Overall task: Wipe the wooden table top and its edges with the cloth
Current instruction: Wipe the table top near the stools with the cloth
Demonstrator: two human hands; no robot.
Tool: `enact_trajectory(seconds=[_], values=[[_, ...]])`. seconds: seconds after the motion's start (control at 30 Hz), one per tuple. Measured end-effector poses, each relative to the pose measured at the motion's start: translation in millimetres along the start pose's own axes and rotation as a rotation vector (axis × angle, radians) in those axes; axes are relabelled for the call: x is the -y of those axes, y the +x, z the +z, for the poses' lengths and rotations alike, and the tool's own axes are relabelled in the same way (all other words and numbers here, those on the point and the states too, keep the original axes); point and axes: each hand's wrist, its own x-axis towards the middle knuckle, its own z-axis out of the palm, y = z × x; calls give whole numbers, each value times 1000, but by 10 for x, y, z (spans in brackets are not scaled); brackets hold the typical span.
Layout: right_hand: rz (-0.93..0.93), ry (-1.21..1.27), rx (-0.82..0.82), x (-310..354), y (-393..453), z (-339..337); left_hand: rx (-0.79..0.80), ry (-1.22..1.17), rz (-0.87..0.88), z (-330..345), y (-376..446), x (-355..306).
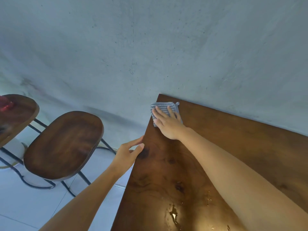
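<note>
The wooden table top is dark brown with knots and fills the lower right of the view. A grey striped cloth lies flat near the table's far left corner, partly over the left edge. My right hand presses down on the cloth with fingers spread, covering its near half. My left hand grips the table's left edge, thumb on top and fingers under the edge.
The table's far side meets a grey concrete wall. Two wooden stools on black metal legs stand left of the table on the light tiled floor. A red object lies on the farther stool. Glossy wet patches shine near the table's front.
</note>
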Motion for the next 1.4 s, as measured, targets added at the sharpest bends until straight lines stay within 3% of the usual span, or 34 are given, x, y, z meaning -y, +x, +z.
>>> enact_trajectory(seconds=[0.2,0.47,0.63,0.93,1.1,1.23,1.4], values=[[-43,-115,-98,187,-538,265,6,-26,28,-11,32,71],[96,-198,-17,-139,257,-67,-14,7,19,-11,41,59],[83,-244,-32,-150,386,-99,-97,41,-42,-42,45,59],[-57,-199,4,398,-736,307,-55,-80,-133,-201,-88,-3],[-176,-202,-12,538,-1240,608,-50,16,-129,-246,-100,-91],[-214,-156,9,370,-1083,533,-37,110,-92,-305,-84,-170],[-33,-126,2,131,-580,330,-7,399,8,-485,-207,-167]])
